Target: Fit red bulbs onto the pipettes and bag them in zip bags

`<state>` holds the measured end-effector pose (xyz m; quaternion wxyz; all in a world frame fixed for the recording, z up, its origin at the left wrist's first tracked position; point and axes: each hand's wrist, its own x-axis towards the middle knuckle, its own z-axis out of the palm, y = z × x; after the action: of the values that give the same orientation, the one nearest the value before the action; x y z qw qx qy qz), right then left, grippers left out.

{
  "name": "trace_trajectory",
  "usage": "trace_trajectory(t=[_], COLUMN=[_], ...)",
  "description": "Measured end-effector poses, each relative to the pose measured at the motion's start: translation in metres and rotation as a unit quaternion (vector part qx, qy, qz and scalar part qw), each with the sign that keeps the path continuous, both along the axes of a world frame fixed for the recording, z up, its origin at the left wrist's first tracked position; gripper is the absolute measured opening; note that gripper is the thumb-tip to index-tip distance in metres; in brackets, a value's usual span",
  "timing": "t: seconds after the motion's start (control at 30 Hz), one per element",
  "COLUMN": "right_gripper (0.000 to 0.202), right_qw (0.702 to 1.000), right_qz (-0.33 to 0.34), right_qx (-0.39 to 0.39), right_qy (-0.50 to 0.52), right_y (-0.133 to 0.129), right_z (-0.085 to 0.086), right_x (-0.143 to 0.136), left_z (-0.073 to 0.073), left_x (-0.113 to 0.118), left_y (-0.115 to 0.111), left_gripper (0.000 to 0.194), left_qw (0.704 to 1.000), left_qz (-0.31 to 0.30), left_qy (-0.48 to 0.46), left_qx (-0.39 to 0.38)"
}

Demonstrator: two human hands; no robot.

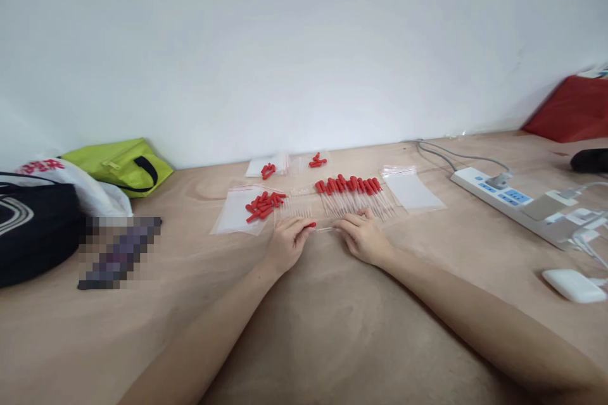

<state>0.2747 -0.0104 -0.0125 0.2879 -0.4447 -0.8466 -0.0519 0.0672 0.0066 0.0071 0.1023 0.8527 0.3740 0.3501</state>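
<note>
My left hand (288, 242) is closed, pinching a small red bulb-shaped cap (312, 224) that pokes out past the fingertips. Facing it, my right hand (363, 238) has its fingers closed on a thin clear tube (325, 229), which points left toward the cap. Whether cap and tube touch is too small to tell. Just beyond my right hand, a row of red-capped tubes (349, 188) lies on a clear plastic bag. Behind my left hand are several bare clear tubes (297, 207) and a pile of loose red caps (263, 205) on a plastic bag (232, 210).
Farther back lie two small groups of red caps (268, 170). A flat zip bag (415, 190) is right of the row. A power strip (510, 202) with cables and a white case (574, 285) are at right. Black (38, 234) and yellow-green (118, 164) bags sit left.
</note>
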Motion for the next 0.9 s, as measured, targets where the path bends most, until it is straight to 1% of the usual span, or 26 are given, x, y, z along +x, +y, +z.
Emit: trace_trajectory(t=[0.1,0.2,0.3,0.43,0.53,0.7,0.83,0.9], right_gripper=[0.024,0.024,0.023,0.023,0.022,0.022,0.023,0.023], right_qw=[1.000,0.999,0.999,0.999,0.997,0.993,0.992,0.994], right_qz=[-0.025,-0.027,-0.013,0.000,0.020,0.066,0.105,0.105], right_qx=[0.001,-0.006,-0.014,-0.033,-0.050,-0.070,-0.053,-0.036], right_qy=[0.014,0.027,0.030,0.037,0.057,0.064,0.036,0.017], right_y=[0.001,0.001,0.001,0.001,0.002,0.008,0.014,0.015], right_z=[0.001,0.002,0.003,0.005,0.005,0.004,0.002,0.002], right_x=[0.003,0.003,-0.001,-0.004,-0.004,0.001,0.006,0.008], left_z=[0.004,0.004,0.002,-0.001,-0.002,0.000,0.001,0.001], left_x=[-0.005,-0.006,-0.003,-0.001,-0.002,-0.004,-0.002,-0.002], left_y=[0.003,0.005,0.004,0.005,0.005,0.004,0.000,-0.001], left_gripper=[0.016,0.015,0.016,0.016,0.016,0.017,0.018,0.019], left_qw=[1.000,0.999,0.999,0.999,0.999,0.998,0.994,0.993], left_qz=[0.025,0.020,0.003,-0.017,-0.032,-0.050,-0.063,-0.062], left_qy=[0.007,0.031,0.044,0.020,0.009,0.048,0.086,0.104], left_qx=[-0.003,0.003,0.015,0.031,0.026,0.002,0.006,0.012])
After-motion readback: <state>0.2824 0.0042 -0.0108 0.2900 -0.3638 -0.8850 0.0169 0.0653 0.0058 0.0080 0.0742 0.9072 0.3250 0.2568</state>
